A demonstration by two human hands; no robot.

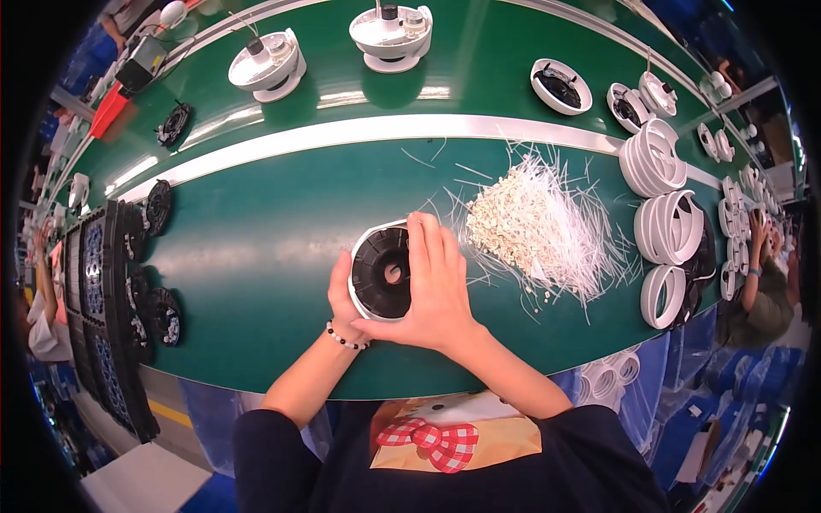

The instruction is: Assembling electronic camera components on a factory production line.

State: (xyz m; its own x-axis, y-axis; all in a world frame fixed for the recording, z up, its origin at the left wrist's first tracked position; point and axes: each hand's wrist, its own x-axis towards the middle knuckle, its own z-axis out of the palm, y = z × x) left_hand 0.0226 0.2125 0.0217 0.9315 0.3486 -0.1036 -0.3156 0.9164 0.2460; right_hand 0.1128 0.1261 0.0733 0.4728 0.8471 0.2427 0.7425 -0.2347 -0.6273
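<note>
Between my two hands is a round black plastic part with a white outer ring [369, 272] and a hole at its centre. My left hand [344, 295] grips its left side, with a beaded bracelet at the wrist. Across the right side lies my right hand [438, 286], its fingers together over the rim and its thumb along the near edge. The part is above the green table, in front of my body. Just right of my right hand is a pile of white cable ties and small cream pieces [534, 222].
Stacked white rings [663, 227] stand at the table's right end. Black trays [94, 291] and round black parts [162, 315] line the left end. Beyond a white rail [342, 130], white half-round housings [392, 38] sit on a green belt. Other people work at both sides.
</note>
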